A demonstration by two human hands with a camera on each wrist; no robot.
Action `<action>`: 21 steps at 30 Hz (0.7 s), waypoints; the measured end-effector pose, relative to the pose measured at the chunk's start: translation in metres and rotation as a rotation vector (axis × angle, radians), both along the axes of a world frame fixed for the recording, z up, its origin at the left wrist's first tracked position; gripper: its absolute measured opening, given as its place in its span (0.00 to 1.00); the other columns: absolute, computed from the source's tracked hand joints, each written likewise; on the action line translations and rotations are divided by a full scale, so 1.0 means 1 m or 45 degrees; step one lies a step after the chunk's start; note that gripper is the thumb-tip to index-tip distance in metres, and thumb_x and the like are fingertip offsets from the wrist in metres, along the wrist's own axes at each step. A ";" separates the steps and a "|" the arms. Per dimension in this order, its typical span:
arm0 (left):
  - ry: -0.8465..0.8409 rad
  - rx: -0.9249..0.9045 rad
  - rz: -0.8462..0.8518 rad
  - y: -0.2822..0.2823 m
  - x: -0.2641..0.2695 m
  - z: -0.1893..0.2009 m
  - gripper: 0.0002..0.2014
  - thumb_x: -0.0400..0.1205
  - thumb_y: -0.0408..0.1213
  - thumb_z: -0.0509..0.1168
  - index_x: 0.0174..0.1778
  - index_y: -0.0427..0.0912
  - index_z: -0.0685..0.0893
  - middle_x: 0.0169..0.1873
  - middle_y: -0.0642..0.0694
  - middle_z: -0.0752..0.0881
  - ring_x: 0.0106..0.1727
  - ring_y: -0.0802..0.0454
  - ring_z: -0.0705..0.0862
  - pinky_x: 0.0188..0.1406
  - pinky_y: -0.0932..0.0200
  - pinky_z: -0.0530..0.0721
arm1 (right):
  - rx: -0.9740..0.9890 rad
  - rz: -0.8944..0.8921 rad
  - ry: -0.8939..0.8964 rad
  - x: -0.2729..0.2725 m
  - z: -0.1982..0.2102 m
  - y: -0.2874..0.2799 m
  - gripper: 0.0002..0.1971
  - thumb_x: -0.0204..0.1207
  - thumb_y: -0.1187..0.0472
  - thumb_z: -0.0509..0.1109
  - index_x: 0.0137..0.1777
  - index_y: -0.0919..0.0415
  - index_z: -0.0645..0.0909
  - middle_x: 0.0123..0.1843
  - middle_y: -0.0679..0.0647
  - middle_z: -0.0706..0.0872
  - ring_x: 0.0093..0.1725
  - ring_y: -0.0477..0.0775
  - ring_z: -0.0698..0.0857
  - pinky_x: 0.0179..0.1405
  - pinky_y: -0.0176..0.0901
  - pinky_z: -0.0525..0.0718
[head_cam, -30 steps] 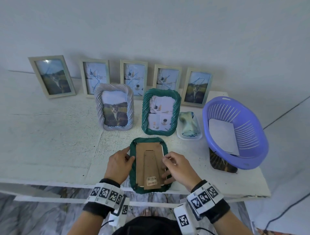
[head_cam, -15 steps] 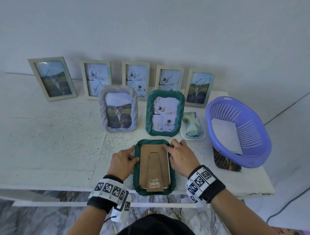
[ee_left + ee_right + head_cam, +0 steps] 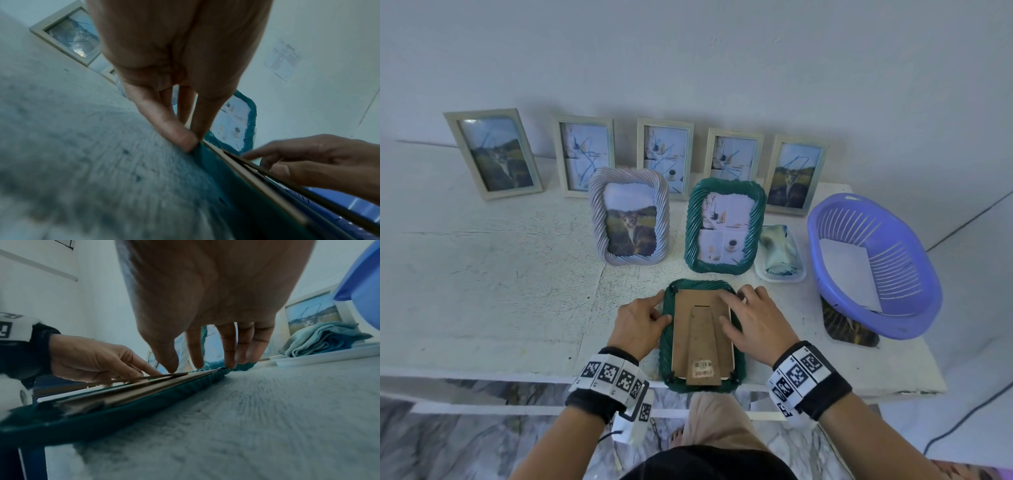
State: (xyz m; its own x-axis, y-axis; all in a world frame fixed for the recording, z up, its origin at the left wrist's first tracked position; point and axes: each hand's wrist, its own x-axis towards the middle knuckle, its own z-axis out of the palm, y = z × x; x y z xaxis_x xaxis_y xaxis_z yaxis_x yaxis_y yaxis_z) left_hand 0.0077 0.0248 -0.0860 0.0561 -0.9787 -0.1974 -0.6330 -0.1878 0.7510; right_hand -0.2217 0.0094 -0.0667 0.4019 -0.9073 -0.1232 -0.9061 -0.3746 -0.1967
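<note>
Moved the right hand (image 3: pixel 758 322) since a moment ago: up from the low right side of the green frame (image 3: pixel 739 363) to its top right corner, then a little way back down. Kept the left hand (image 3: pixel 637 325) at the left side the whole time.

Look for the green frame face down at the front edge of the table (image 3: pixel 500 291), with the brown back board (image 3: pixel 681 335) up and the stand flap (image 3: pixel 703 342) flat on it.

Pinching the left rim with the left fingers (image 3: pixel 174 129) pressed close together, thumb low at the edge and a fingertip on top. Pressing down with the right fingers (image 3: pixel 229 350) spread wide and almost straight: thumb and first finger on the back board, the others on the top right rim.

Just behind, standing up: a second green frame (image 3: pixel 724 226) beside a grey twisted frame (image 3: pixel 629 216). Along the wall, five pale frames (image 3: pixel 664 154) in a row. Off to the right, a white dish (image 3: pixel 763 274) with a folded cloth (image 3: pixel 780 250), then a purple basket (image 3: pixel 914 260) with a white sheet (image 3: pixel 849 270) inside, tipped up on something dark (image 3: pixel 846 329).
</note>
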 end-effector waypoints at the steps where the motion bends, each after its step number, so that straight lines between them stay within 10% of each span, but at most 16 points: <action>1: -0.026 -0.011 -0.015 -0.001 0.000 0.000 0.21 0.79 0.34 0.71 0.69 0.45 0.83 0.34 0.46 0.91 0.37 0.47 0.89 0.45 0.48 0.89 | 0.001 0.003 0.005 -0.001 0.000 0.002 0.28 0.77 0.40 0.50 0.71 0.51 0.75 0.54 0.56 0.76 0.51 0.58 0.74 0.50 0.51 0.81; 11: -0.479 0.091 -0.023 -0.045 -0.003 0.013 0.22 0.79 0.62 0.63 0.44 0.44 0.84 0.46 0.41 0.87 0.50 0.41 0.85 0.48 0.50 0.84 | -0.010 -0.051 0.055 0.001 -0.003 0.008 0.27 0.75 0.37 0.56 0.71 0.45 0.77 0.57 0.55 0.75 0.53 0.60 0.75 0.48 0.53 0.80; 21: -0.412 0.136 -0.031 -0.060 0.000 0.009 0.15 0.76 0.53 0.73 0.32 0.48 0.81 0.37 0.42 0.89 0.42 0.43 0.88 0.49 0.50 0.87 | -0.012 -0.077 0.072 0.000 -0.004 0.009 0.30 0.72 0.35 0.51 0.70 0.44 0.77 0.58 0.55 0.75 0.54 0.60 0.75 0.48 0.53 0.79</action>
